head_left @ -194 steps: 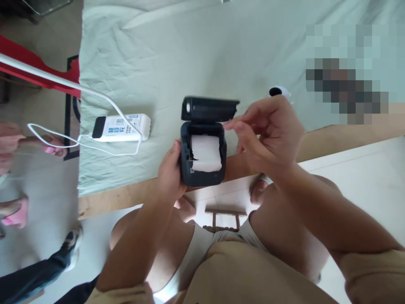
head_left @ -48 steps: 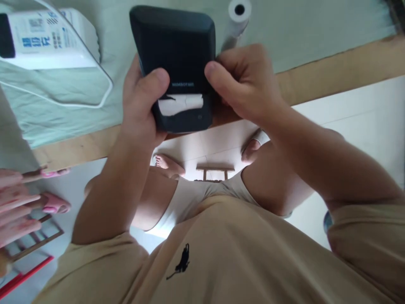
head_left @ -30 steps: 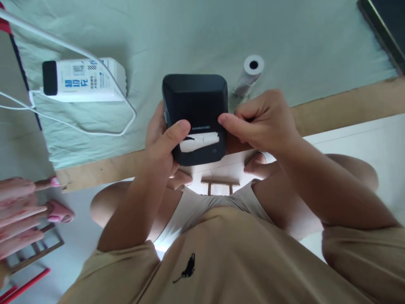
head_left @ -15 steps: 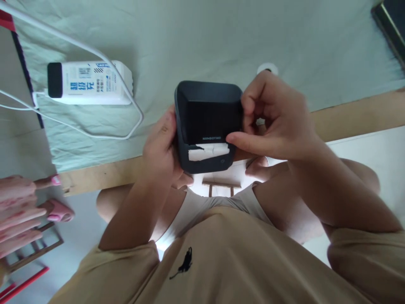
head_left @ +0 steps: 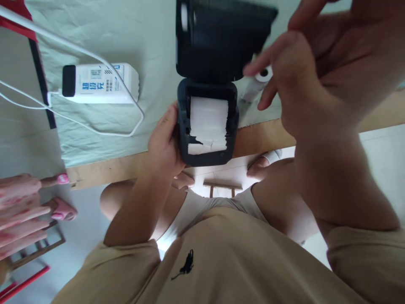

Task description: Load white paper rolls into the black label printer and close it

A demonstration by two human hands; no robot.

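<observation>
A dark label printer (head_left: 207,159) is held over the table's front edge, its black lid (head_left: 221,46) raised and tilted back. Inside lies a white paper roll (head_left: 209,116), its torn end lying across the front slot. My left hand (head_left: 166,141) grips the printer's left side. My right hand (head_left: 313,63) is up beside the lid's right edge, fingers spread and somewhat blurred; nothing shows in it. Just past its fingertips, a small white roll (head_left: 264,75) in clear wrapping rests on the cloth, partly covered by the fingers.
On the green cloth (head_left: 155,50) at left sits a white power adapter (head_left: 101,83) with a white cable (head_left: 134,126) looping over it. A wooden edge (head_left: 107,168) borders the table. At far left, a person in a pink garment (head_left: 22,211) is partly visible.
The printer's lid has swung up from closed, uncovering the paper roll. My right hand has left the printer's side, moved up and right, and spread its fingers. My left hand keeps its grip.
</observation>
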